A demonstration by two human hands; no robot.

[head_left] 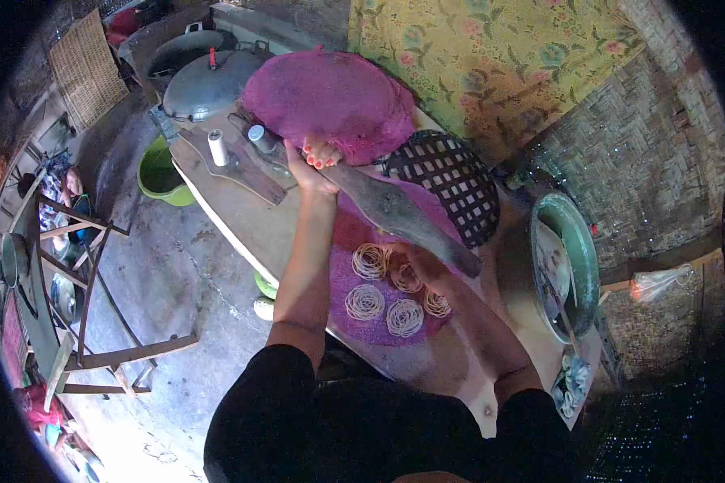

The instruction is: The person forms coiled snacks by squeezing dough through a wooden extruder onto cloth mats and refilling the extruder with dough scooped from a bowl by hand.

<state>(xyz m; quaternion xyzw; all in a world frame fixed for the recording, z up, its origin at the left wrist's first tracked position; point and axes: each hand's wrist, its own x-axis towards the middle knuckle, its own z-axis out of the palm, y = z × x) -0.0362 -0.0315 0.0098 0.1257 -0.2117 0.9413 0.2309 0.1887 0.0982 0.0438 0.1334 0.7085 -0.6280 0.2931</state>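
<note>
My left hand (318, 165), with red-painted nails, is wrapped round the handle part of a long dark wooden board (391, 211), wide in its middle. The board slants across the table over a round pink mesh mat (362, 326). Several coiled noodle nests lie on the mat, among them a pale one (404, 318) at the front and another (370, 262) further back. Below the board's far right part, my right hand (425, 270) reaches over a nest, its fingers stretched out and partly in shadow. Whatever lies beneath the fingers is hidden.
A second wooden board (234, 173) with a white cylinder (217, 149) lies at the table's left. Behind are a heaped pink mesh stack (326, 101), a lidded pot (209, 84) and a black lattice basket (451, 181). A green basin (590, 266) stands right; a green bucket (161, 173), left.
</note>
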